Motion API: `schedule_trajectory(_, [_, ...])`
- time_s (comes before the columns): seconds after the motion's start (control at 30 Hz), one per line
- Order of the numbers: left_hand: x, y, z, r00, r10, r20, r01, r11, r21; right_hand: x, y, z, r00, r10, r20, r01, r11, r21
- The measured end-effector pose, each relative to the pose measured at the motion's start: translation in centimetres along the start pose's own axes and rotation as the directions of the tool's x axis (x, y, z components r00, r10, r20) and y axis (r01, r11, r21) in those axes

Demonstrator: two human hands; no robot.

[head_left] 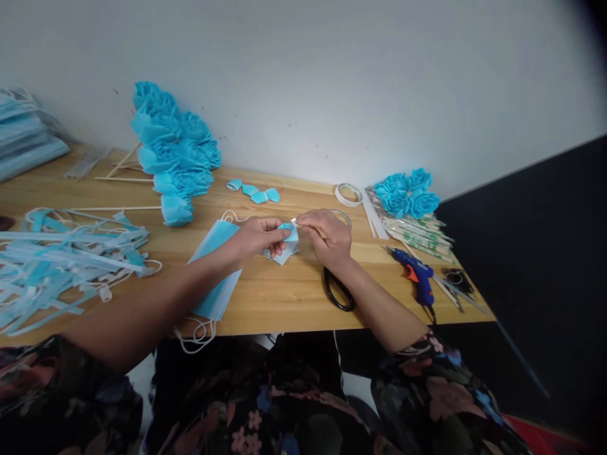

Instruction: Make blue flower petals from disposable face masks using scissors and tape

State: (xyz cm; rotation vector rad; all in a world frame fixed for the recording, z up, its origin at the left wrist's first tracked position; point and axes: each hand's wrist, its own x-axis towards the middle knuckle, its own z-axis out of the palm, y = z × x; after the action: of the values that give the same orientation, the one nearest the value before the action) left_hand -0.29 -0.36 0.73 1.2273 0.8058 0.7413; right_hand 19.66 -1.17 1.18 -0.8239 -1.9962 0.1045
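Observation:
Near the middle of the table, my left hand (260,237) pinches a small light-blue and white piece of mask fabric (287,254), thumb on top. My right hand (329,239) has its fingertips closed on a tiny white bit (294,222) at the upper edge of that piece; what the bit is I cannot make out. Under my right hand and wrist lie black-handled scissors (349,308), partly covered. A whole blue face mask (215,303) with white ear loops rests flat beneath my left forearm.
Cut mask strips (71,265) are heaped at left, below stacked masks (28,136). Blue fabric flowers (177,151) stand behind them. Several blue cut pieces (258,196), a tape roll (348,194), more flowers (408,193) and a blue glue gun (417,275) lie farther right.

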Motion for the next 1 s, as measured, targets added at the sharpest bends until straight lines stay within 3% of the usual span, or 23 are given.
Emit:
schedule_trajectory(0.3, [0.2,-0.4,-0.1,1.0,0.011,-0.02,-0.011,0.999,-0.035,-0.3,0.5,0.2,0.995,0.028,0.094,-0.023,0.998,-0.052])
schedule_trajectory(0.5, [0.3,-0.6,-0.2,0.999,0.022,-0.03,-0.023,0.999,-0.041,-0.3,0.4,0.2,0.995,0.021,0.094,-0.016,0.998,-0.056])
schedule_trajectory(0.7, [0.6,-1.0,-0.2,0.998,-0.013,-0.054,0.012,1.0,-0.026,-0.4,0.4,0.1,0.999,0.044,0.015,-0.043,0.997,-0.068])
schedule_trajectory(1.0, [0.5,-1.2,-0.2,1.0,-0.004,-0.03,0.003,0.999,-0.038,-0.1,0.3,0.3,0.999,-0.029,0.036,0.034,0.99,-0.138])
